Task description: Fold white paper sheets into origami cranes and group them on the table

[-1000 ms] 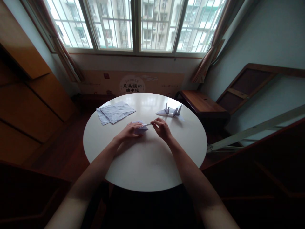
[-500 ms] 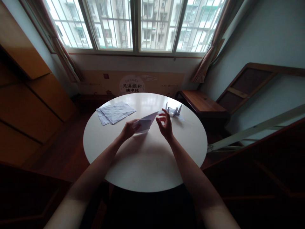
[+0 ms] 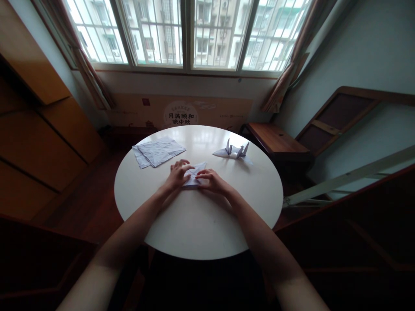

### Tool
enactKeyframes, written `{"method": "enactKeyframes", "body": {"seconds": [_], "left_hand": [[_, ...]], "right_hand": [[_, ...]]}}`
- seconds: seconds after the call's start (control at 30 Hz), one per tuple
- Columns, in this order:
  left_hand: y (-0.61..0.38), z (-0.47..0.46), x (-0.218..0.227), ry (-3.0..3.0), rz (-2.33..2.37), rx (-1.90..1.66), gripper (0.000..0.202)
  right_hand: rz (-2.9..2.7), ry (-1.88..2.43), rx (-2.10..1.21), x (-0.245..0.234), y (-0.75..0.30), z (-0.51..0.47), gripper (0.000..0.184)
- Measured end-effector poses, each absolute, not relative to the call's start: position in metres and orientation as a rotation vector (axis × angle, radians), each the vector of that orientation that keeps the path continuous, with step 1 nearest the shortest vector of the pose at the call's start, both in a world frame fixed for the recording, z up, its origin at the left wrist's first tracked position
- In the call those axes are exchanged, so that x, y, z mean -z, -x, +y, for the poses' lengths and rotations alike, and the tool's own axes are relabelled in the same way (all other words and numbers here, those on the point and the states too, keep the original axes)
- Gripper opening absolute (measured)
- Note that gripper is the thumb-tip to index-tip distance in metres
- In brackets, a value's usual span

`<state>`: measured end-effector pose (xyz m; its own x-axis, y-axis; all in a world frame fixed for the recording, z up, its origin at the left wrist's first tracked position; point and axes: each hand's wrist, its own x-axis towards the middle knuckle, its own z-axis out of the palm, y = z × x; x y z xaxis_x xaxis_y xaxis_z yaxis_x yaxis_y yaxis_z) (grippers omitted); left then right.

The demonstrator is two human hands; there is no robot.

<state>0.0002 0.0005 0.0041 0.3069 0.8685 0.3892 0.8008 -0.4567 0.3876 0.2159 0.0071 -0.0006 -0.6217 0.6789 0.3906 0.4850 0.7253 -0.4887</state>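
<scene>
A small folded white paper lies flat at the middle of the table, its pointed end towards the window. My left hand is closed over the paper's left side, fingers arched and thumb against it. From the right, my right hand holds the paper's other side with bent fingers and thumb. The hands partly hide its edges. Farther right stand folded paper cranes, touching neither hand. Several creased white paper sheets lie beyond my left hand.
All the paper is on a round white table. A wooden bench stands beyond it at the right, under a leaning wooden frame. Wooden cabinets line the left side, and a barred window is ahead.
The folded paper has come down from a tilted, raised position in my left hand to lie flat on the table. My right hand has moved left and down from near the cranes onto it.
</scene>
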Motion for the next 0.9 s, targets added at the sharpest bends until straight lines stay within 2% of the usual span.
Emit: {"method": "enactKeyframes", "body": {"seconds": [0.07, 0.23, 0.43, 0.53, 0.63, 0.83, 0.9], "left_hand": [[0.001, -0.002, -0.008, -2.533, 1.35, -0.713, 0.021], [0.004, -0.006, -0.015, -2.652, 1.074, -0.592, 0.04], [0.002, -0.003, -0.014, -2.702, 1.06, -0.705, 0.017], [0.002, -0.001, -0.011, -2.617, 0.979, -0.768, 0.022], [0.002, 0.002, -0.008, -2.52, 0.925, -0.815, 0.022], [0.003, 0.003, -0.004, -2.485, 1.049, -0.855, 0.027], [0.003, 0.003, -0.004, -2.508, 1.051, -0.843, 0.022]], "right_hand": [[-2.378, 0.889, -0.447, 0.001, -0.217, 0.008, 0.029], [-2.321, 0.881, -0.431, -0.001, -0.22, 0.009, 0.016], [-2.288, 0.896, -0.424, 0.0, -0.221, 0.01, 0.017], [-2.294, 0.902, -0.428, 0.002, -0.222, 0.012, 0.02], [-2.286, 0.965, -0.428, 0.002, -0.223, 0.014, 0.008], [-2.249, 1.313, -0.324, -0.005, -0.221, 0.01, 0.017], [-2.236, 1.405, -0.297, -0.006, -0.219, 0.009, 0.02]]}}
